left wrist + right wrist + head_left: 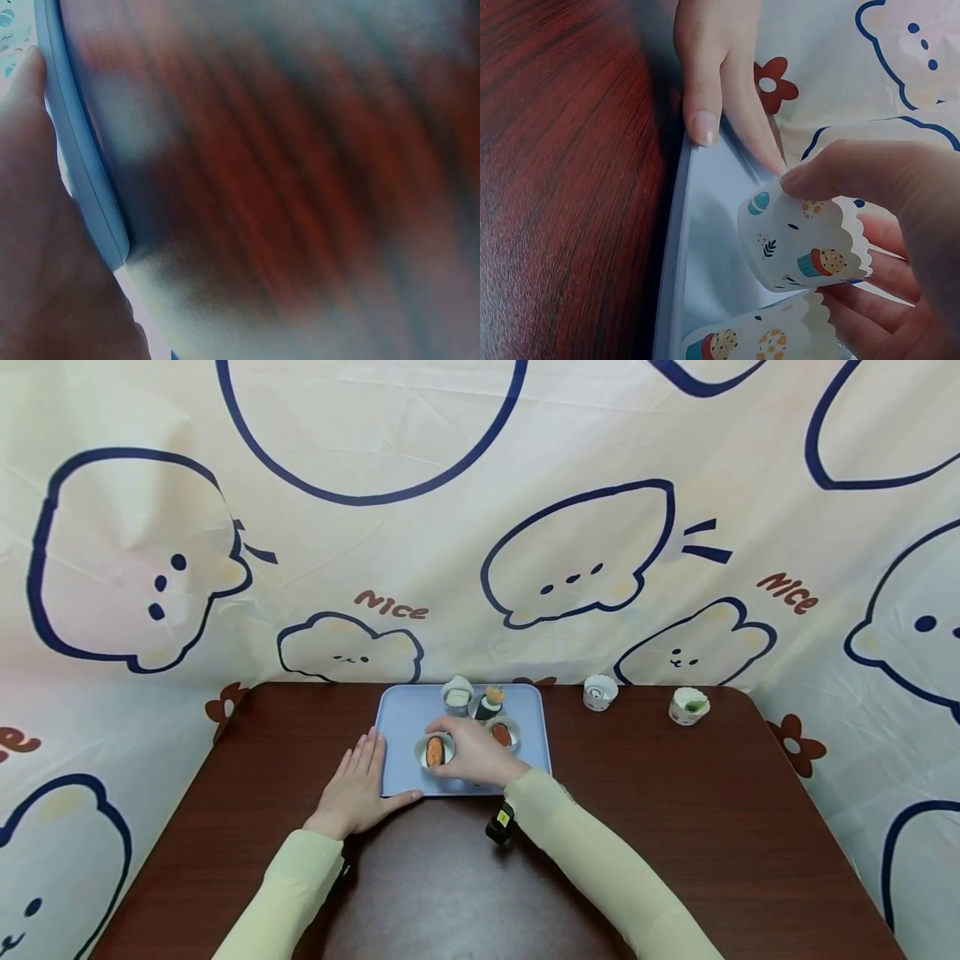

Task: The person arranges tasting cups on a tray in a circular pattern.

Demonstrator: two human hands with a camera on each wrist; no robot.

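My right hand [480,758] grips a paper baking cup [799,244] printed with cupcakes, thumb on one side and fingers on the other. Inside that cup shows a piece of sushi [435,752] with an orange topping. It is over the front left part of a light blue tray [401,714]; in the right wrist view the cup is tilted. My left hand [351,791] rests along the tray's left edge with straight fingers, its thumb at the front left corner. Close by the right hand is another cup [513,728] with a reddish-brown piece.
Toward the tray's back stand a cup with a white piece [457,695] and a dark-wrapped piece [491,703] in a cup. On the brown table [637,827], right of the tray, are a white cup [600,693] and one with something green [688,707]. A printed cloth [450,552] hangs behind.
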